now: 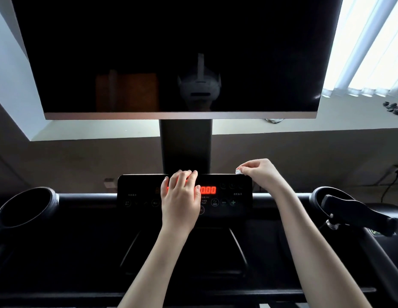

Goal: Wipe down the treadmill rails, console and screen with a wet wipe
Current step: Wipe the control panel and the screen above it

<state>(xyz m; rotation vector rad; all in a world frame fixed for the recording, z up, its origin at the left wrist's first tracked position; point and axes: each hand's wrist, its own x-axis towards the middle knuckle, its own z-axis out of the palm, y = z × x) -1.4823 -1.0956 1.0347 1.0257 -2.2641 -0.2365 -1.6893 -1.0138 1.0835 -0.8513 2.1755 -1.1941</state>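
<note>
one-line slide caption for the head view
Left hand rests on the treadmill console while the right hand pinches a white wipe at its top-right corner.

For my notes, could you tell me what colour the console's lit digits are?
The digits glow red-orange; head view.

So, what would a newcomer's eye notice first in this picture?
The glowing red digits on the console, low in the middle, stand out, partly covered by the left hand resting there. Above hangs the big dark screen; at the console's upper right corner the right hand pinches a small white wipe.
</note>
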